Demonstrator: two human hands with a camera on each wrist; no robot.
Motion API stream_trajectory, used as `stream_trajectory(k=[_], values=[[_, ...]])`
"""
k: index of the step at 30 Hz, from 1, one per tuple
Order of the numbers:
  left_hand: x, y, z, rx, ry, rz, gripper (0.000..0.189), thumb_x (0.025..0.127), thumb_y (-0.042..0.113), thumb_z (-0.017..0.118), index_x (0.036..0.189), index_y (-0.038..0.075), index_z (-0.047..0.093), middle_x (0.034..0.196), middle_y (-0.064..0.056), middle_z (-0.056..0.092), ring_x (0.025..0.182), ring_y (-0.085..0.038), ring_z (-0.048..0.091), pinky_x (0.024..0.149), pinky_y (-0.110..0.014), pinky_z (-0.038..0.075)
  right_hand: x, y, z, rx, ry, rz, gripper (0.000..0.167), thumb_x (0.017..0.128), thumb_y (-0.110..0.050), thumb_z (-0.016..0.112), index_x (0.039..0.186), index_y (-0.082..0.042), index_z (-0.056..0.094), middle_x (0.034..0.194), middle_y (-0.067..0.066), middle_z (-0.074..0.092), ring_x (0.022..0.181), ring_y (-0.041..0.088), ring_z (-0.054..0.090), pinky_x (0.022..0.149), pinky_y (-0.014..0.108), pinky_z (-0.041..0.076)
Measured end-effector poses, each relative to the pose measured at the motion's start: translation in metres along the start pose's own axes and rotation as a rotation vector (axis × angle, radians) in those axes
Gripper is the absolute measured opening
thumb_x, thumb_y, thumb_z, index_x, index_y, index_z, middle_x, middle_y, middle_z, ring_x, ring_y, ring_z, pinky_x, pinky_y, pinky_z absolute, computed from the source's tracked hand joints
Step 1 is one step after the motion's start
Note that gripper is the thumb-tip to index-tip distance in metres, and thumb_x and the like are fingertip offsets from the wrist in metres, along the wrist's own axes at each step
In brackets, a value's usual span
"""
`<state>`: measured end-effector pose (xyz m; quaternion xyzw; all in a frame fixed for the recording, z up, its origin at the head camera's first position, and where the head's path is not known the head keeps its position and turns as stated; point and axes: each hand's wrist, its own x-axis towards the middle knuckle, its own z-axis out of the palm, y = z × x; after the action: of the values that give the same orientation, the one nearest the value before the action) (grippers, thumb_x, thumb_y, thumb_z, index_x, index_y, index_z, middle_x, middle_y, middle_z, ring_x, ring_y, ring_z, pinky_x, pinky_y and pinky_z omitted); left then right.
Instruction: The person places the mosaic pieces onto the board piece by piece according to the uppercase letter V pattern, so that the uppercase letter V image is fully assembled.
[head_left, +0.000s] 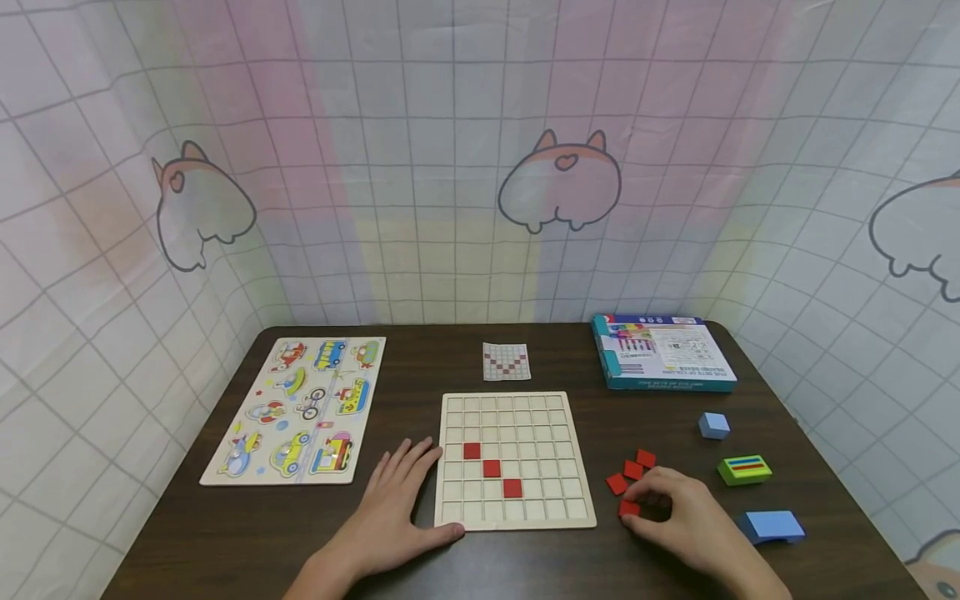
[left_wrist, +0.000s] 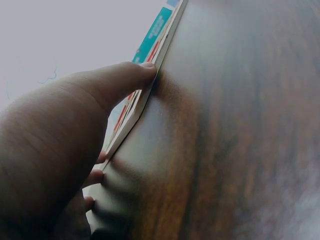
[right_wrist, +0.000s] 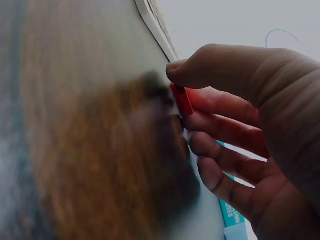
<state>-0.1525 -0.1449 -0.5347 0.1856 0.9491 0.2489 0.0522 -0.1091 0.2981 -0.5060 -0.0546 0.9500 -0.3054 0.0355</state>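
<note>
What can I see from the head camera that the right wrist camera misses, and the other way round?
Only the head view: the left hand, picture board, pattern card and blue cube.

Only the right wrist view: the last two fingertips of the right hand, hidden from above.

Both: that hand pinching a red tile, plus the grid board, edge-on from the wrist, and the teal box.

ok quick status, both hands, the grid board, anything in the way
Left hand touching grid board, right hand pinching red tile. Three red tiles set diagonally in board. Three loose tiles near right hand, none seen blocking its way to board.
</note>
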Motion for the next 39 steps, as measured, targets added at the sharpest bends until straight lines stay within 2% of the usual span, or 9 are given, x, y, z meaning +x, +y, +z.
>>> stream_trajectory(k=[6, 13, 19, 27, 32, 39], values=[[-0.001, 0.000, -0.001, -0.005, 0.004, 0.004, 0.117, 0.082, 0.090, 0.075, 0.174, 0.028, 0.038, 0.182, 0.000, 0.033, 0.174, -0.038, 0.019, 0.138, -0.072, 0.012, 0.004, -0.008, -0.003, 0.029, -0.032, 0.005, 0.025, 0.088, -0.034, 0.096, 0.106, -0.030, 0.080, 0.105, -0.011, 0.074, 0.095, 0.005, 0.067, 0.084, 0.023, 0.061], [0.000, 0.000, 0.000, -0.005, 0.003, 0.001, 0.117, 0.081, 0.090, 0.075, 0.173, 0.028, 0.038, 0.182, 0.000, 0.034, 0.174, -0.038, 0.019, 0.138, -0.071, 0.012, 0.011, -0.016, -0.006, 0.052, -0.038, -0.056, 0.024, 0.090, -0.034, 0.095, 0.109, -0.027, 0.081, 0.104, -0.013, 0.077, 0.096, 0.005, 0.070, 0.085, 0.024, 0.063], [0.000, -0.001, 0.001, 0.003, 0.005, 0.006, 0.117, 0.082, 0.090, 0.074, 0.174, 0.028, 0.038, 0.182, 0.000, 0.034, 0.174, -0.038, 0.019, 0.139, -0.071, 0.012, 0.022, -0.026, -0.006, 0.027, -0.030, -0.081, 0.022, 0.092, -0.034, 0.093, 0.110, -0.030, 0.082, 0.105, -0.015, 0.074, 0.096, 0.008, 0.067, 0.086, 0.025, 0.062], [0.000, -0.001, 0.001, 0.003, 0.010, 0.014, 0.116, 0.082, 0.089, 0.075, 0.173, 0.027, 0.039, 0.182, 0.000, 0.034, 0.173, -0.038, 0.020, 0.139, -0.071, 0.013, 0.035, -0.036, 0.000, 0.036, -0.050, -0.164, 0.025, 0.095, -0.039, 0.090, 0.115, -0.026, 0.082, 0.107, -0.012, 0.074, 0.095, 0.012, 0.064, 0.082, 0.024, 0.059], [0.000, -0.001, 0.001, 0.003, 0.007, 0.006, 0.117, 0.081, 0.091, 0.074, 0.173, 0.027, 0.039, 0.182, 0.000, 0.034, 0.174, -0.038, 0.019, 0.138, -0.071, 0.013, 0.043, -0.045, 0.005, 0.059, -0.059, -0.205, 0.026, 0.096, -0.039, 0.089, 0.116, -0.025, 0.082, 0.108, -0.014, 0.074, 0.096, 0.012, 0.065, 0.085, 0.025, 0.061], [0.000, -0.001, 0.001, 0.003, 0.006, 0.004, 0.117, 0.081, 0.091, 0.073, 0.174, 0.028, 0.038, 0.182, 0.001, 0.033, 0.174, -0.037, 0.019, 0.139, -0.071, 0.012, 0.055, -0.059, 0.013, 0.093, -0.063, -0.196, 0.023, 0.094, -0.032, 0.091, 0.114, -0.023, 0.082, 0.108, -0.013, 0.075, 0.102, 0.015, 0.070, 0.095, 0.034, 0.065]])
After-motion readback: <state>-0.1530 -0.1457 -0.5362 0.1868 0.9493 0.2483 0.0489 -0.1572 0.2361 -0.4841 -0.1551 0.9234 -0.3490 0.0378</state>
